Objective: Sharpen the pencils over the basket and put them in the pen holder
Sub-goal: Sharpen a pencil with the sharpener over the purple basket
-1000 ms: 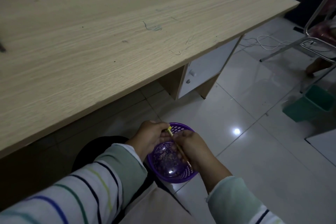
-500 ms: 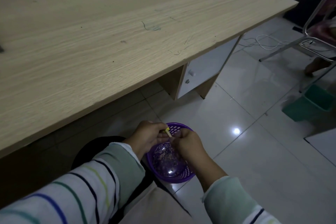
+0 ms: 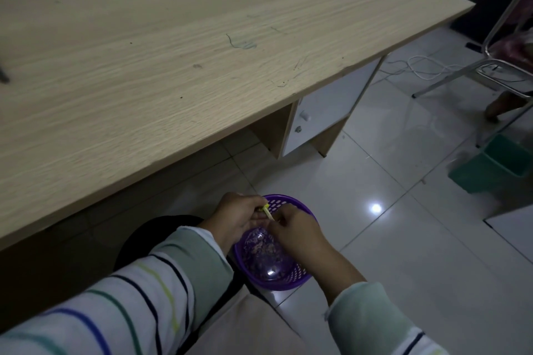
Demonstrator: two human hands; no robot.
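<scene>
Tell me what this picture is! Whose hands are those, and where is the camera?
There is no machine here. A person wears a camera on the head, so you look down just as they do. The striped sleeves are their arms. The left hand and the right hand together hold a small yellow pencil over a purple basket, which has pencil shavings in its bottom. The sharpener is hidden by the fingers. Above is a wooden desk with scribble marks on it. On the tiled floor at the right stands a green bin.
</scene>
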